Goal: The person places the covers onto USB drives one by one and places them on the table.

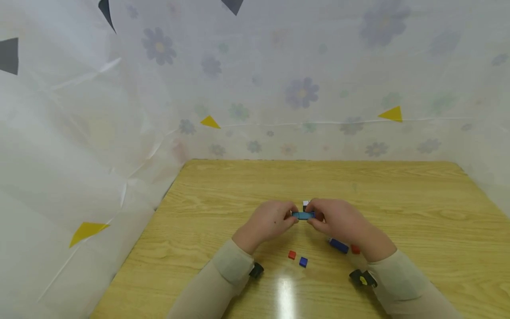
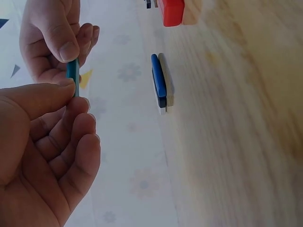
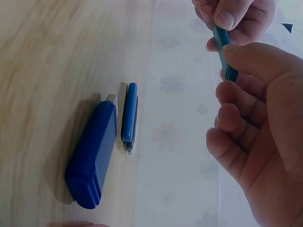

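Between both hands is a slim, flat teal bar [image 1: 303, 215], held crosswise above the table. My left hand [image 1: 272, 220] pinches its left end between thumb and fingers. At the other end, my right hand [image 1: 338, 219] pinches it the same way, its remaining fingers loosely curled in the right wrist view. That view also shows the teal bar [image 3: 220, 47] edge-on, with ridges near its lower end. Just behind the right fingers lies a flat blue, black and white piece [image 3: 129, 112], partly hidden in the head view. A dark blue stick with a metal end [image 3: 92, 156] lies below the right hand.
Nearer to me on the wooden table [image 1: 223, 186] lie a small red block [image 1: 292, 254] and a small blue block [image 1: 303, 262]. A red piece [image 1: 355, 249] shows beside the right wrist. Pale flowered sheeting [image 1: 255, 88] hangs behind and to the left.
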`<state>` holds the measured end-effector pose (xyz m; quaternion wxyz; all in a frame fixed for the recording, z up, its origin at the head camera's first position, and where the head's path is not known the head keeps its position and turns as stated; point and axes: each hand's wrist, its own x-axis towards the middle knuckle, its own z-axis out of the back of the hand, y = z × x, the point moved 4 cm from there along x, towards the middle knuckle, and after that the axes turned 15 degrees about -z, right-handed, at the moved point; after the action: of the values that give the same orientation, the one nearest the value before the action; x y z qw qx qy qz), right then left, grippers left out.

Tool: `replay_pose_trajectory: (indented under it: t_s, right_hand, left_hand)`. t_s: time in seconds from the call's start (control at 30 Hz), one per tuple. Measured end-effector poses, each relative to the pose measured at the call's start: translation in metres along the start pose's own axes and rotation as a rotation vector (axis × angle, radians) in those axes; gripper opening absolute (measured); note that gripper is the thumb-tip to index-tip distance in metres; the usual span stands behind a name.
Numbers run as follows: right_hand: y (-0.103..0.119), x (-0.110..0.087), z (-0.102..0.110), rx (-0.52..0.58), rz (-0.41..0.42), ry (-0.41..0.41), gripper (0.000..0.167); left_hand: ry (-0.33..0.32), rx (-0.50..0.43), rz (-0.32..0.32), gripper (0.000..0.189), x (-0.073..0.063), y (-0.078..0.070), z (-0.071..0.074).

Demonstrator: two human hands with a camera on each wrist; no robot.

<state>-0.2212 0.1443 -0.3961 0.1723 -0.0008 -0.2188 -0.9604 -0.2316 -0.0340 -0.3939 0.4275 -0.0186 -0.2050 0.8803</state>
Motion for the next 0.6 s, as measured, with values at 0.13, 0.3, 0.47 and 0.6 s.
replay_pose_trajectory:
  t_s: [0.13,0.3,0.47,0.6]
  right_hand:
    - [-0.001,0.0,0.0,-0.012,-0.009,0.002,0.014]
    - [-0.003,0.001,0.001,-0.037,-0.027,-0.002,0.013]
    - [-0.011,0.003,-0.003,-0.092,-0.089,0.061,0.012]
    - [-0.02,0.005,-0.01,-0.129,-0.13,0.11,0.013]
  left_hand:
    - [0.008,0.015,-0.003,0.017,0.0,0.0,0.0]
    - [0.015,0.039,0.005,0.021,0.0,0.001,0.0]
    - [0.031,0.069,0.028,0.023,-0.001,0.003,0.0]
    - [0.032,0.081,0.018,0.022,-0.002,0.004,0.0]
